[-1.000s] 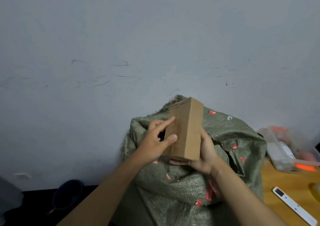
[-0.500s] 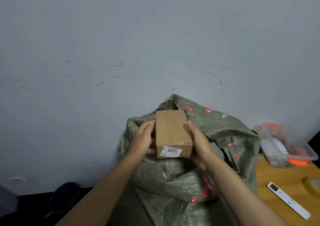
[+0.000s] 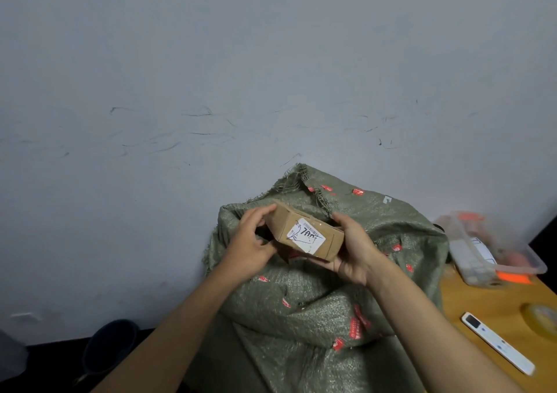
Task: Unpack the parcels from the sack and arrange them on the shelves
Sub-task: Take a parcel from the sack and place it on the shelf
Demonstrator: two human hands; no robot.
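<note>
Both hands hold a small cardboard parcel (image 3: 304, 234) above the open mouth of the green woven sack (image 3: 325, 296): the left hand (image 3: 251, 246) curls round its left end, the right hand (image 3: 354, 251) cradles its right end and underside, label facing up.

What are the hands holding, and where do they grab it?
A small brown cardboard box with a white label: left hand on its left end, right hand cupping its right end.
</note>
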